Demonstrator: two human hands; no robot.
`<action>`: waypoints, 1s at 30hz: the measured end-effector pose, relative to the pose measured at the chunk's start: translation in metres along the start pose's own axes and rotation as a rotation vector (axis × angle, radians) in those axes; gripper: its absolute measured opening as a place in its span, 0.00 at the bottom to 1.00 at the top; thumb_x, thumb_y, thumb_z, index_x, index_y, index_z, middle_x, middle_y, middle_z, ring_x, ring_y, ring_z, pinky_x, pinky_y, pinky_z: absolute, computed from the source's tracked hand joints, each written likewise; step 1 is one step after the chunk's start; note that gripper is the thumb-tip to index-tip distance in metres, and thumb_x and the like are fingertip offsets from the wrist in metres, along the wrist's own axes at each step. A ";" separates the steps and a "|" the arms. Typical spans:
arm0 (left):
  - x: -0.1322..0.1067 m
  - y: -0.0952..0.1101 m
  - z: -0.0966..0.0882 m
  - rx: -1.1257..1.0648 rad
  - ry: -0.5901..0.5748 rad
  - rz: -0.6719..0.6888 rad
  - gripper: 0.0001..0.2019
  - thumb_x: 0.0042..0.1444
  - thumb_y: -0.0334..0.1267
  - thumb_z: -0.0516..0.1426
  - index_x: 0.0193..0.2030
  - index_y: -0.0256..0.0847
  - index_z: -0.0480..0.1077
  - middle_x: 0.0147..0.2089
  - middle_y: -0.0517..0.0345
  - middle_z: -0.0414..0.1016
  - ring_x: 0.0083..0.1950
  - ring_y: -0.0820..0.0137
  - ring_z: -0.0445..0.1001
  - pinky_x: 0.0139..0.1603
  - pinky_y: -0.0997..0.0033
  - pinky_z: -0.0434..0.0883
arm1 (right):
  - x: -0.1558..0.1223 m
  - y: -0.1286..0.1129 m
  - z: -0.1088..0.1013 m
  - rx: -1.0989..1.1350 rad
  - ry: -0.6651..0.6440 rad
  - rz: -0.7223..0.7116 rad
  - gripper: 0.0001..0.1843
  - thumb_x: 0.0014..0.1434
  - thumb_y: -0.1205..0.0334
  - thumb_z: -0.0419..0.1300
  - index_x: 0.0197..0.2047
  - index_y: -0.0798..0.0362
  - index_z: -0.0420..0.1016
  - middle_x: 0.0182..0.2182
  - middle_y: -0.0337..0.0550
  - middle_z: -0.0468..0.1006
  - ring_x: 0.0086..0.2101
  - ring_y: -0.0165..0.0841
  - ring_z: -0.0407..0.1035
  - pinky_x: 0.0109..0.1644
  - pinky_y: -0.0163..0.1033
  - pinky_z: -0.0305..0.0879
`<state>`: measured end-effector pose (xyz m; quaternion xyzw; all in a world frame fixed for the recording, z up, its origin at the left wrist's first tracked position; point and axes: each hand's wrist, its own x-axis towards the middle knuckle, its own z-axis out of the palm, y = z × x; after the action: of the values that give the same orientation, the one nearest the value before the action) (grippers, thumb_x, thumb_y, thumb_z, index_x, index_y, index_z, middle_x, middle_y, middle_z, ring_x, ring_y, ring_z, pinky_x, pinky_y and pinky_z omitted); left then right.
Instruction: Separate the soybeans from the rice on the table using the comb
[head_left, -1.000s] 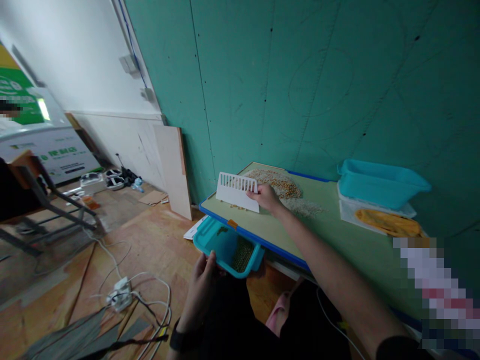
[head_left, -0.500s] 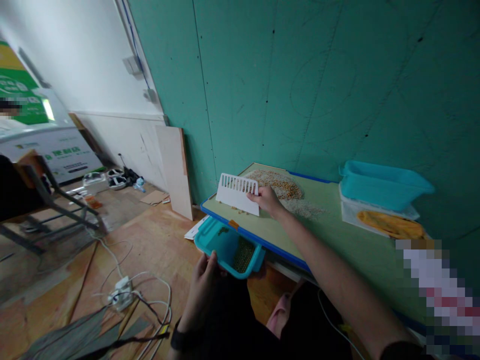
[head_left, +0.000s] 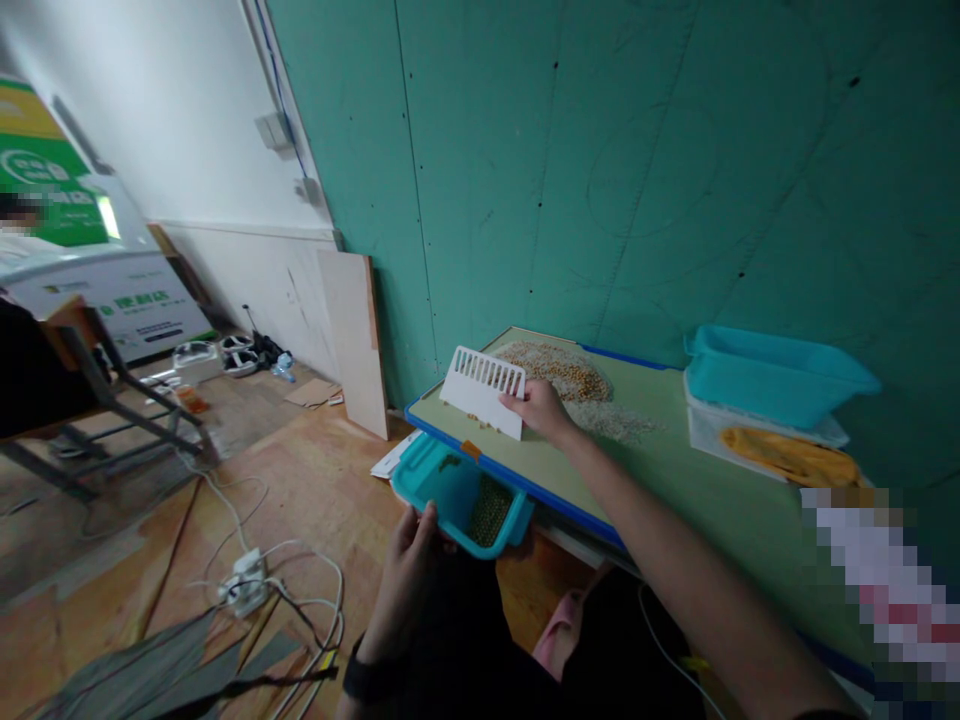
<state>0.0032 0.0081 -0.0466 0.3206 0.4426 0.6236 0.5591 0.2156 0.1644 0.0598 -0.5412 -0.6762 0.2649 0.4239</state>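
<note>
Scraper (head_left: 484, 406) shifted nearer table (head_left: 720, 500) edge; turquoise tub (head_left: 456, 490), green grains (head_left: 491, 512) inside

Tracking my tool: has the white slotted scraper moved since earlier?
Yes, slightly: against the orange tape, the white slotted scraper has swung its right end toward the blue table edge.

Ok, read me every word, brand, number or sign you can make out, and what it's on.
Counter: green characters, probably "便利店", somewhat blurred.
Counter's smaller print: too small to read.
Green sign: white lettering, too blurred to read.
Scraper: no text seen.
</note>
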 end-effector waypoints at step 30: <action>0.001 0.018 0.007 0.040 0.048 0.013 0.21 0.45 0.56 0.67 0.34 0.39 0.72 0.23 0.64 0.70 0.25 0.71 0.68 0.24 0.74 0.68 | -0.078 0.000 -0.064 -0.152 -0.027 -0.018 0.22 0.56 0.46 0.60 0.26 0.59 0.79 0.21 0.43 0.76 0.23 0.33 0.68 0.25 0.34 0.58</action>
<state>0.0024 0.0104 -0.0276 0.3196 0.4658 0.6259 0.5377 0.2746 0.0830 0.0691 -0.5619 -0.7049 0.2165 0.3748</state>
